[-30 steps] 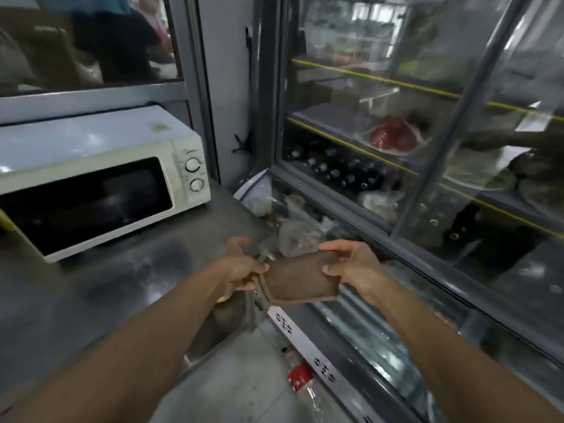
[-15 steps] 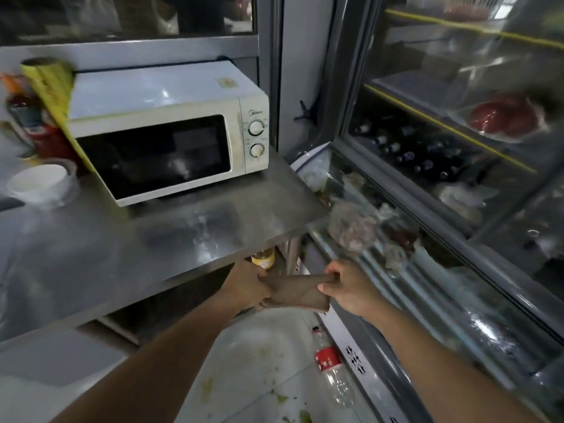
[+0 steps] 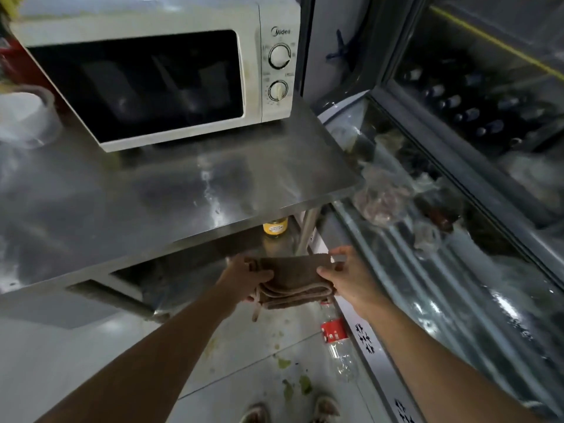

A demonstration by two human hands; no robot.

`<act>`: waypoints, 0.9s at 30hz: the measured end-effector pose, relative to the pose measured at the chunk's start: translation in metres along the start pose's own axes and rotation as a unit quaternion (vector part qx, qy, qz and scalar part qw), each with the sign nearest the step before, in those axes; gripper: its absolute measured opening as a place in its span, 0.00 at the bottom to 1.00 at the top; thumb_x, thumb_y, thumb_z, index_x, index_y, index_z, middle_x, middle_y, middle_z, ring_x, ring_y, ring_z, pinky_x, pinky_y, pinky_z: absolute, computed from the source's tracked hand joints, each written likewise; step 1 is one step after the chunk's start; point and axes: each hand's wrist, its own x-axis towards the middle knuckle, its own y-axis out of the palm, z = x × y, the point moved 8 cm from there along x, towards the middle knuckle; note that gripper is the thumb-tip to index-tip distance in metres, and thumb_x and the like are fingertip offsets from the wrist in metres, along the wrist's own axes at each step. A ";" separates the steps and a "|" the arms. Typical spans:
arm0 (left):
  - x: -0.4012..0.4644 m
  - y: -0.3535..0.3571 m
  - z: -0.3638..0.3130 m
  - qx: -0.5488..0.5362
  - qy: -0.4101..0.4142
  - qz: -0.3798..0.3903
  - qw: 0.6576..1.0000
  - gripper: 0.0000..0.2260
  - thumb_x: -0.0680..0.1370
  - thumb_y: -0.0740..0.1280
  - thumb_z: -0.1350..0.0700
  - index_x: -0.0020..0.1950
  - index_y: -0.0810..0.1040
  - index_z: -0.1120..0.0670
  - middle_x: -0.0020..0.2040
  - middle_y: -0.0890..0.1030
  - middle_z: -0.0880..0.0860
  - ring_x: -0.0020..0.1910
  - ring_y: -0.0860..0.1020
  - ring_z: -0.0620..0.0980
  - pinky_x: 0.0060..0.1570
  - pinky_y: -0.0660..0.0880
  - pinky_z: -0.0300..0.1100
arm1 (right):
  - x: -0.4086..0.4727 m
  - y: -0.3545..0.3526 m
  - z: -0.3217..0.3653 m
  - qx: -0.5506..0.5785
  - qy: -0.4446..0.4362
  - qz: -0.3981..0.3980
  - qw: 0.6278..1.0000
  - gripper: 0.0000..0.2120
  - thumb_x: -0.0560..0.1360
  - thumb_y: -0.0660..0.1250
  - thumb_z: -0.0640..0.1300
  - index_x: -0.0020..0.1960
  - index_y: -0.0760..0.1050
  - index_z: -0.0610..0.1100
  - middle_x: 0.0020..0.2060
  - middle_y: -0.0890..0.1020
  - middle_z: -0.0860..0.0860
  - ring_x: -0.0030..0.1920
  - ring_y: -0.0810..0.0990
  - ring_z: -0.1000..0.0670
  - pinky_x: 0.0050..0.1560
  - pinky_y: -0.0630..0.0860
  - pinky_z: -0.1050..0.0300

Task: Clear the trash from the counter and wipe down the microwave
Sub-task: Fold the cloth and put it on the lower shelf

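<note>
Both hands hold folded brown cloth (image 3: pixel 294 280) below front edge of steel counter (image 3: pixel 158 203), over floor. Left hand (image 3: pixel 244 277) grips cloth's left end, thumb on top, fingers curled under. Right hand (image 3: pixel 348 279) pinches right end, thumb on top. White microwave (image 3: pixel 158 71) sits at back of counter, door closed, well apart from cloth. White bowl (image 3: pixel 26 116) at counter's left. Yellow-lidded jar (image 3: pixel 275 226) under counter, just behind cloth. Plastic bottle (image 3: pixel 335 340) lies on floor beside glass-topped freezer (image 3: pixel 451 270) at right. Green scraps (image 3: pixel 297 380) on floor tiles.
</note>
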 end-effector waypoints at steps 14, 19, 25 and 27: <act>0.126 0.053 0.089 -0.138 -0.088 -0.164 0.973 0.20 0.69 0.74 0.65 0.59 0.75 0.57 0.52 0.80 0.58 0.50 0.81 0.57 0.51 0.80 0.52 | 0.151 0.007 -0.079 -0.226 -0.108 0.083 0.965 0.09 0.72 0.70 0.38 0.48 0.72 0.46 0.45 0.77 0.52 0.46 0.78 0.52 0.45 0.78 0.60; 0.193 0.066 0.127 -0.108 -0.079 -0.199 0.971 0.19 0.71 0.72 0.64 0.60 0.75 0.55 0.53 0.79 0.57 0.49 0.80 0.57 0.48 0.80 0.51 | 0.212 0.027 -0.130 -0.229 -0.117 0.086 0.963 0.09 0.73 0.69 0.37 0.50 0.73 0.46 0.47 0.77 0.51 0.49 0.78 0.51 0.43 0.72 0.68; 0.280 0.072 0.175 -0.023 -0.050 -0.250 0.967 0.16 0.71 0.73 0.58 0.57 0.78 0.53 0.50 0.82 0.55 0.49 0.80 0.56 0.47 0.79 0.45 | 0.292 0.057 -0.194 -0.249 -0.137 0.068 0.956 0.14 0.72 0.68 0.34 0.57 0.74 0.43 0.53 0.77 0.48 0.53 0.76 0.50 0.53 0.74 0.61; 0.311 0.075 0.190 0.001 -0.038 -0.255 0.966 0.15 0.71 0.73 0.57 0.58 0.78 0.53 0.51 0.82 0.54 0.49 0.80 0.54 0.47 0.79 0.43 | 0.319 0.066 -0.213 -0.264 -0.151 0.052 0.951 0.15 0.71 0.68 0.34 0.57 0.75 0.42 0.54 0.77 0.46 0.53 0.76 0.49 0.53 0.73 0.60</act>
